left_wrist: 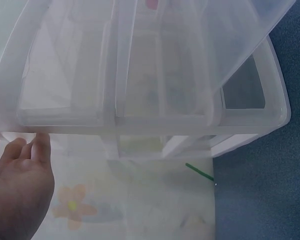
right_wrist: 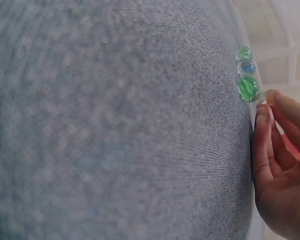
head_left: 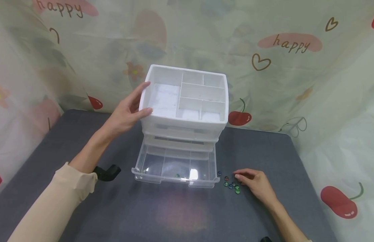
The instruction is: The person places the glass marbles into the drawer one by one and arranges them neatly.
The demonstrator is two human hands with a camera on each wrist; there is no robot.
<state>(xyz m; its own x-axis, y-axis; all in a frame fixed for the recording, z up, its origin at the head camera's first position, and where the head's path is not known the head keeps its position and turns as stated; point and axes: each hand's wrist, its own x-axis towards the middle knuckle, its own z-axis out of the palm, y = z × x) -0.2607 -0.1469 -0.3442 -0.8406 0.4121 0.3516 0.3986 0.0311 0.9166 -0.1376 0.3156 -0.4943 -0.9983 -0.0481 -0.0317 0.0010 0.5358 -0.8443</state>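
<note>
Left hand (head_left: 123,112) is gripping white drawer organizer (head_left: 187,121); right hand (head_left: 254,183) is reaching beside glass marbles (head_left: 233,184), pinch nearly closed, catch indeterminable; careless nudging could scatter them.

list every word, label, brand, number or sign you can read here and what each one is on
"happy": brown script on the left pink patch of the backdrop, at the head view's top edge
"happy": brown script on the right pink patch of the same backdrop
No brand, label or number is readable; I can make out no lettering on the drawer unit or marbles.
</note>
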